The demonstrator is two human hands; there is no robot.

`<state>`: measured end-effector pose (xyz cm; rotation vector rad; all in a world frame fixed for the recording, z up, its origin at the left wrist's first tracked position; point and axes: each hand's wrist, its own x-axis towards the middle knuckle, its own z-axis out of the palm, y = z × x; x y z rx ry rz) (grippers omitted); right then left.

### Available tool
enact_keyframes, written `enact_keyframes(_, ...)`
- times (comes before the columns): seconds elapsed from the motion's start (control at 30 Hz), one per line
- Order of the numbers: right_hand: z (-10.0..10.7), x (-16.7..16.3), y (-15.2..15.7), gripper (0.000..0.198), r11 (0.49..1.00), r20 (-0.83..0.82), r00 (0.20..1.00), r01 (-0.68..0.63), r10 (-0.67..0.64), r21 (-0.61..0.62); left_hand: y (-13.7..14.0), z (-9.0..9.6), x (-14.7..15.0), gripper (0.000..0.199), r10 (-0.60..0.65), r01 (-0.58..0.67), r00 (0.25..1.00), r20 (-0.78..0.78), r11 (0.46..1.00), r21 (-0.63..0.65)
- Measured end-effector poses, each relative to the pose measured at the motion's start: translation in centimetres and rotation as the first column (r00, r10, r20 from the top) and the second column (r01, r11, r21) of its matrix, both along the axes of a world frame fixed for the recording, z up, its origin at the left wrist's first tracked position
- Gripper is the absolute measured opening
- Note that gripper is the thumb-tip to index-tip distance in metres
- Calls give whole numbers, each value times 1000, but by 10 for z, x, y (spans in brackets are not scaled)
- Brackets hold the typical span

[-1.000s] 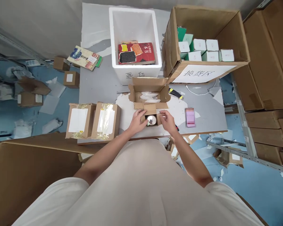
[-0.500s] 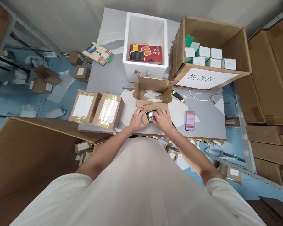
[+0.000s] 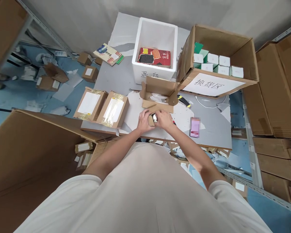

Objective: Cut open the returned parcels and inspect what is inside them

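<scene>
At the table's front edge, my left hand point(image 3: 144, 122) is closed around the left side of a small cardboard box point(image 3: 150, 121), whose end stands open. A shiny silver rounded object point(image 3: 155, 117) shows in its opening; its kind I cannot make out. My right hand point(image 3: 163, 119) has its fingers closed on this object, partly covering it and the box's right side. Just beyond the hands lies an open brown carton point(image 3: 157, 108) with crumpled white paper point(image 3: 158, 98) inside. A red and black item point(image 3: 174, 123) peeks out beside my right hand.
Two taped parcels point(image 3: 113, 111) stand at left. Behind are a white foam box point(image 3: 138, 69) with a red book point(image 3: 163, 58) and a large carton point(image 3: 223, 85) of white-green boxes. A yellow-black cutter point(image 3: 184, 101), white cable point(image 3: 206, 102) and phone point(image 3: 195, 127) lie at right.
The view has shifted slightly. My right hand has turned further over the small box, and less of the silver object shows. My left hand keeps its hold.
</scene>
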<state>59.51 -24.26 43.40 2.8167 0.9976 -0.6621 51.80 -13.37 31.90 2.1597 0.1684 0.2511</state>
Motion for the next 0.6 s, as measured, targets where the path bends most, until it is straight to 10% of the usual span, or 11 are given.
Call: enact_keyframes(0.6,128,16,-42,32,821,0,996,-76,92,566,11,-2,1,83,-101,101,995,7,982,-163)
